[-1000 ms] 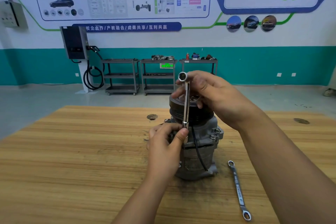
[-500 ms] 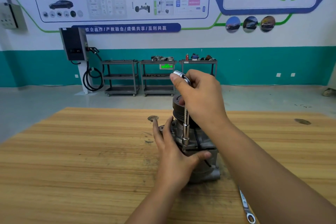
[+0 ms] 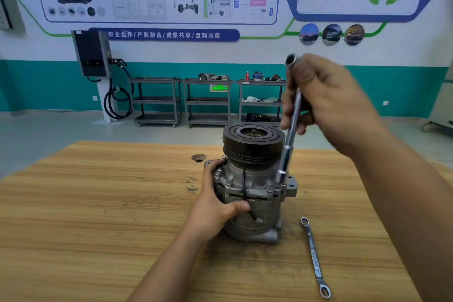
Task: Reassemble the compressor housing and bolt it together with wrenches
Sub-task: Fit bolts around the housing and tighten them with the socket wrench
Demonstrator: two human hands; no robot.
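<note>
A grey compressor [image 3: 252,193] stands upright on the wooden table [image 3: 98,216], its black pulley [image 3: 253,141] on top. My left hand [image 3: 218,203] grips the housing from the left, thumb across its front. My right hand [image 3: 328,98] holds a long chrome socket wrench [image 3: 289,135] nearly upright, a little tilted. The wrench's lower end sits at a bolt on the housing flange, on the right side. Several bolt heads show along the flange.
A ring spanner [image 3: 315,256] lies on the table right of the compressor. A round hole [image 3: 198,157] marks the tabletop behind it. Grey shelf carts [image 3: 208,100] and a charging station [image 3: 94,56] stand far back by the wall.
The socket wrench has shifted from the front of the housing to its right side. My left hand now grips the housing lower, leaving the pulley in full view.
</note>
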